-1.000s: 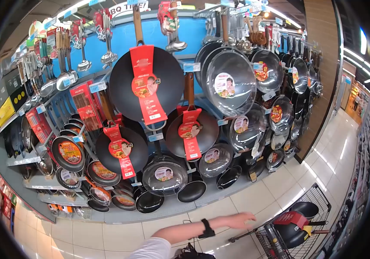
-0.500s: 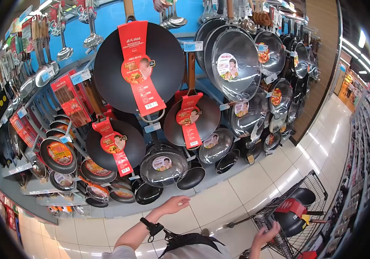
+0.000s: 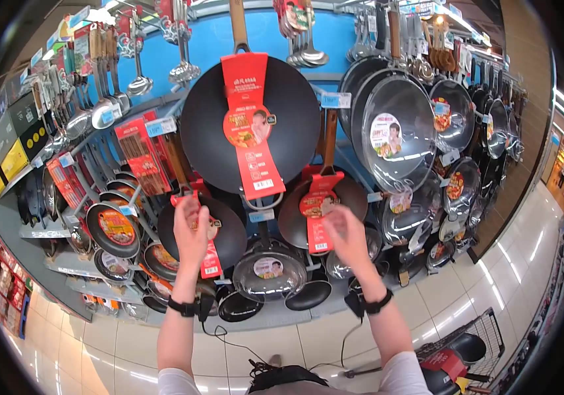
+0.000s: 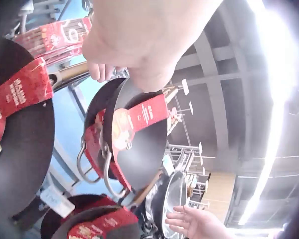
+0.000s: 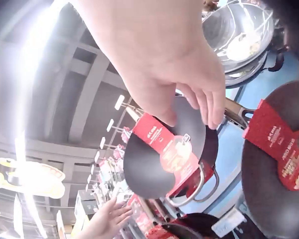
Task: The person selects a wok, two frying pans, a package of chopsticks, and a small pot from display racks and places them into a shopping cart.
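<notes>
Blue display wall (image 3: 211,46) hung with pans | large wok (image 3: 203,131) top centre | small wok (image 3: 230,232) hung just below-left of it | I saw the left hand (image 3: 191,230) curled at its wooden handle, apparently gripping, though the wrist view blurred | right hand (image 3: 346,234) raised nearby, fingers loosely spread, holding nothing

A blue display wall (image 3: 206,46) rises in front of me, hung thick with glass-lidded pans (image 3: 397,131). Ladles (image 3: 138,79) dangle along its top row. Grey shelves (image 3: 37,230) step down on my left toward glossy cream floor tiles (image 3: 120,342) that catch the light. A wire shopping cart (image 3: 493,317) stands low on my right, a bright aisle (image 3: 547,197) running off beyond it. Strip lights (image 4: 279,99) glare overhead.
</notes>
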`<state>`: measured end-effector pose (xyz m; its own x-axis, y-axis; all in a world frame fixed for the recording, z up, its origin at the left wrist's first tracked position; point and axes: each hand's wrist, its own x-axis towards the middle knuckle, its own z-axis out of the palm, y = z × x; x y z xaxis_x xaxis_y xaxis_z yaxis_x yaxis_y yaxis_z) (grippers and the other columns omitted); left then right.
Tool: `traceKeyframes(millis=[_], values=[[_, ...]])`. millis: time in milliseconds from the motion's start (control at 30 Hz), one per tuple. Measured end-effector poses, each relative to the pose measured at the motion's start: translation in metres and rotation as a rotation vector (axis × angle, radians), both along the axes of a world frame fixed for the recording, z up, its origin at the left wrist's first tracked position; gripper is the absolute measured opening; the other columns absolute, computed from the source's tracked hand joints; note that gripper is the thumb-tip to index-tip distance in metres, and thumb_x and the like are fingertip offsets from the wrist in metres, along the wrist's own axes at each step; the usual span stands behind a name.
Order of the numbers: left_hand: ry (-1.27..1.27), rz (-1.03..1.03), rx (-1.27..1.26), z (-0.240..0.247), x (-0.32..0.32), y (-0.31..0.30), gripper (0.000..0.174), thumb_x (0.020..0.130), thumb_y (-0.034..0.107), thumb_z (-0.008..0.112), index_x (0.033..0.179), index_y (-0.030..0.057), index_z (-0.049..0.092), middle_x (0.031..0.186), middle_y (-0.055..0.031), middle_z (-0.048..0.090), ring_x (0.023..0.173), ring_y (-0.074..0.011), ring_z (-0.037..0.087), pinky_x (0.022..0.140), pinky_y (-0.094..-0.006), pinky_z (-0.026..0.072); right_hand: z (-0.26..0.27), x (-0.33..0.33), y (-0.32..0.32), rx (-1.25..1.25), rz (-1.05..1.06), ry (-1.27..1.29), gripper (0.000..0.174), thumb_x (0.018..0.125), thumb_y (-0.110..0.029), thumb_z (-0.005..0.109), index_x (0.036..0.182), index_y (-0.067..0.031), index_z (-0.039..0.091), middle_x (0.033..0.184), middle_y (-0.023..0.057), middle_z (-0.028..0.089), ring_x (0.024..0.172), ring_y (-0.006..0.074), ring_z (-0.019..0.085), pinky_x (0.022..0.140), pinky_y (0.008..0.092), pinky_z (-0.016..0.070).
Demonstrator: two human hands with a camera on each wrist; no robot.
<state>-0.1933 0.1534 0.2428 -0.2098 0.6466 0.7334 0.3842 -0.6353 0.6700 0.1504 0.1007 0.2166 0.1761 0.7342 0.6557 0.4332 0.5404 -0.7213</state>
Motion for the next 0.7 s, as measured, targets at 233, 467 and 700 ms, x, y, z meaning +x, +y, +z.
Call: traceKeyframes(millis=[233,467,700], values=[[-0.065,-0.041,-0.045,0.062,-0.009,0.082,0.053,0.101,0.036,0.059,0.13,-0.0069,0.05,0.116,-0.022,0.066,0.102,-0.0245,0.068,0.092,-0.0341,0.0514,0.037,-0.022,0.155,-0.071,-0.078,0.272,0.062,0.091,-0.03,0.072,0.131,0.0094,0.047,0.1,0.0192,0.071,0.086,0.0241,0.071,0.081,0.0333,0.055],[0.217,0.106,0.077,0.068,-0.002,0.109,0.038,0.101,0.028,0.051,0.108,-0.007,0.063,0.089,-0.0229,0.07,0.086,-0.0413,0.069,0.076,-0.0431,0.0512,0.053,-0.038,0.182,-0.139,0.082,0.442,0.047,0.093,-0.027,0.068,0.124,0.0045,0.053,0.095,0.0163,0.071,0.08,0.0234,0.071,0.065,0.0348,0.0575],[0.063,0.082,0.113,0.065,-0.001,0.108,0.033,0.101,0.021,0.048,0.107,-0.0075,0.063,0.089,-0.0243,0.07,0.088,-0.0427,0.068,0.078,-0.0446,0.0501,0.044,-0.043,0.176,0.209,-0.12,0.168,0.026,0.101,-0.017,0.052,0.115,0.0041,0.058,0.102,0.0231,0.07,0.098,0.0381,0.068,0.084,0.0409,0.0506]])
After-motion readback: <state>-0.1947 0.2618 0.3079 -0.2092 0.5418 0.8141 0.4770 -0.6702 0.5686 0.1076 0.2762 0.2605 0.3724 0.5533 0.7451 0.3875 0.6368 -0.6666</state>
